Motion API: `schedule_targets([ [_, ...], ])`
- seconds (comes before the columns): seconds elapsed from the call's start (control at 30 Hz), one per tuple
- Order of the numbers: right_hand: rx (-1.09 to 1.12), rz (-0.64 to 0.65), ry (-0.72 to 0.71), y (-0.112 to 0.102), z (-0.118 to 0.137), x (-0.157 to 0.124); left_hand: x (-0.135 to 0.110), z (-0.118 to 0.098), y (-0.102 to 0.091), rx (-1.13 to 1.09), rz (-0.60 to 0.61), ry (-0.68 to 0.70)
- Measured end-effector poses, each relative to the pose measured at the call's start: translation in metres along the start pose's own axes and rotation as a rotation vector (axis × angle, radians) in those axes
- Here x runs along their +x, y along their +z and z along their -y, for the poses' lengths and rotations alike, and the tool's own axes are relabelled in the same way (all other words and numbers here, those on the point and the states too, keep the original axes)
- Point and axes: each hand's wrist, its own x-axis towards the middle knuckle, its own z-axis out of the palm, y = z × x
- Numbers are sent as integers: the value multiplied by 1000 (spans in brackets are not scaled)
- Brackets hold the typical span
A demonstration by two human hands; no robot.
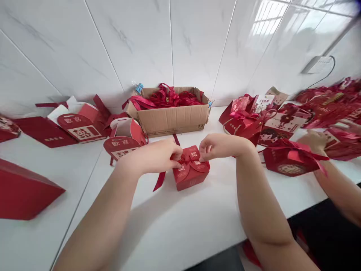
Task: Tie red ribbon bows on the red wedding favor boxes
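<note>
A small red gift box (192, 181) with pale printed characters and scalloped top flaps sits on the white table in front of me. A dark red ribbon (160, 181) runs across its top, with one tail lying on the table to the left. At the box's left top edge, the fingers of my left hand (160, 155) are pinched on the ribbon. My right hand (221, 146) is curled closed over the right side of the top, fingertips together at the ribbon's other end. The ribbon between its fingers is mostly hidden.
Behind the box stands a cardboard carton (172, 118) of red ribbons. Handled red boxes (125, 141) are at left, near a large red box (25, 190). Decorated red boxes (242, 120) crowd the right, where another person's hands (313, 141) work near a ribboned box (290, 160).
</note>
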Motion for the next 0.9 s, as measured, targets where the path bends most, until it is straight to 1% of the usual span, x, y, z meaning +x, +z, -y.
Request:
schedule_targets([
  [0.13, -10, -92, -33, 3, -1, 0, -4, 1, 2, -14, -68, 17],
  [0.27, -20, -118, -48, 3, -1, -3, -2, -1, 6, -8, -108, 36],
  [0.37, -19, -165, -94, 4, 0, -4, 3, -5, 9, -10, -173, 84],
  [0.47, -5, -195, -147, 5, 1, -2, 6, -10, 10, -24, -194, 142],
  [0.6, -11, -160, -150, 7, 2, 1, 7, -15, 9, -23, -193, 157],
  [0.9, -42, -78, -104, 10, 7, 2, 9, -16, 9, 19, -191, 157],
])
